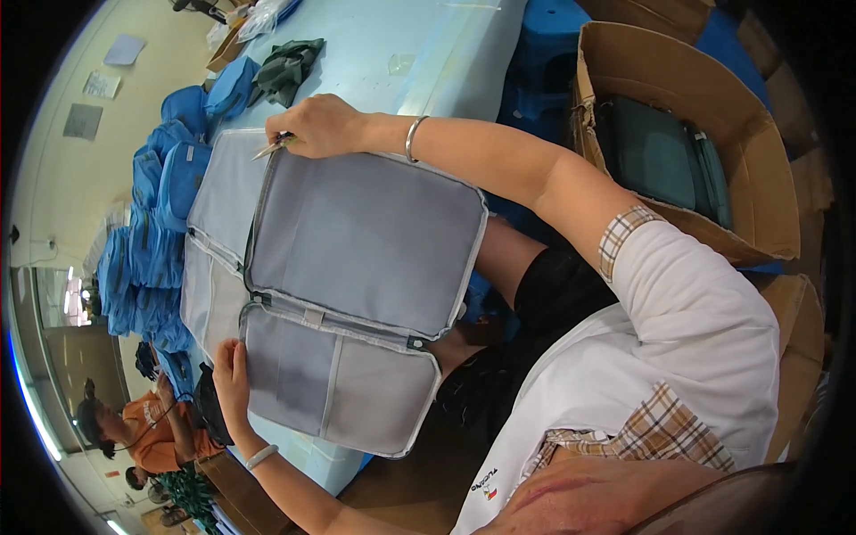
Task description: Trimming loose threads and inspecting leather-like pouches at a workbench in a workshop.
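Observation:
An opened-out zippered case with a grey lining and pale bound edges lies across the table edge and my lap. Near its far upper corner, my right hand is closed around small metal snips, whose pointed blades lie by the zipper edge. My left hand holds the zippered edge of the lower panel, fingers closed on it. Beneath and beyond it lies another opened grey-lined case. The palm side of my right hand is hidden.
Piles of blue pouches stand along the table's far side, beside a crumpled dark green cloth. To my right, an open cardboard box holds dark green cases. A blue stool stands nearby. A person in orange sits beyond the table.

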